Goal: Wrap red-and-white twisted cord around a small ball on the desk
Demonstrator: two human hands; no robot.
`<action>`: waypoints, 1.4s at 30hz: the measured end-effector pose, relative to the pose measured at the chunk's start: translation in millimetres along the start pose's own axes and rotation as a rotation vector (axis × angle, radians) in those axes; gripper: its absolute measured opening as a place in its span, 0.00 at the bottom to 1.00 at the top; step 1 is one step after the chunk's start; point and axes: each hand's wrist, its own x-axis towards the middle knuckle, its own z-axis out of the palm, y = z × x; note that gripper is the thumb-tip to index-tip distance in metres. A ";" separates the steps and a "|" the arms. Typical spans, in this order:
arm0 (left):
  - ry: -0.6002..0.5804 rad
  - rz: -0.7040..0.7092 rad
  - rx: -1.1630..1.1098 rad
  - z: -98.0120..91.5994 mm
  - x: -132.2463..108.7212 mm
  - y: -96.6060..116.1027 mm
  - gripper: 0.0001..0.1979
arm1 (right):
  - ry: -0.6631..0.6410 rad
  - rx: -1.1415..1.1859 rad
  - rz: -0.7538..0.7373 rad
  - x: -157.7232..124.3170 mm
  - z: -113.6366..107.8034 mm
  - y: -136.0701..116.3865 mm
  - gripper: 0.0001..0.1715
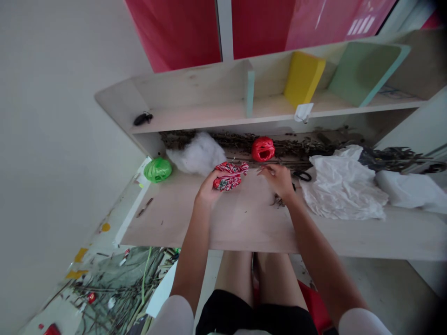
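My left hand (208, 187) is closed round a small red, white and green patterned cloth bundle (228, 177), gathered and twisted into a narrow neck at its right end. A short way to the right of that neck is my right hand (279, 180), its fingers pinched together; what they hold, if anything, is too small to make out. Behind the hands sits a ball of red plastic twine (263, 149). White stuffing (199, 154) lies in a fluffy heap behind my left hand. Black scissor handles (302, 176) show just right of my right hand, the rest hidden.
A green twine ball (158, 170) and a thin pen-like tool (145, 207) lie on the desk's left. Crumpled white sheeting (344, 186) covers part of the right. Dry stalks (296, 145) run along the back under a shelf (195, 119). Sticks (129, 279) litter the floor at left.
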 end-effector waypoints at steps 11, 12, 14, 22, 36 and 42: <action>0.033 0.033 -0.001 -4.4 3.8 2.0 0.13 | 0.374 0.401 0.288 18.7 -9.5 26.1 0.18; 0.039 0.034 -0.003 -4.5 4.3 1.9 0.13 | 0.391 0.456 0.305 21.0 -10.4 27.2 0.20; 0.040 0.034 -0.009 -5.4 5.3 1.4 0.13 | 0.408 0.532 0.328 24.4 -12.8 28.9 0.22; 0.143 0.014 0.002 -12.3 8.2 1.4 0.10 | 0.450 0.653 0.401 28.5 -26.9 34.8 0.29; 0.092 0.033 0.031 -12.5 9.1 4.3 0.12 | 0.333 1.032 0.457 19.6 -88.2 2.9 0.25; 0.036 -0.022 0.089 -11.7 9.4 2.0 0.13 | 0.490 1.282 0.462 21.8 -112.2 2.0 0.29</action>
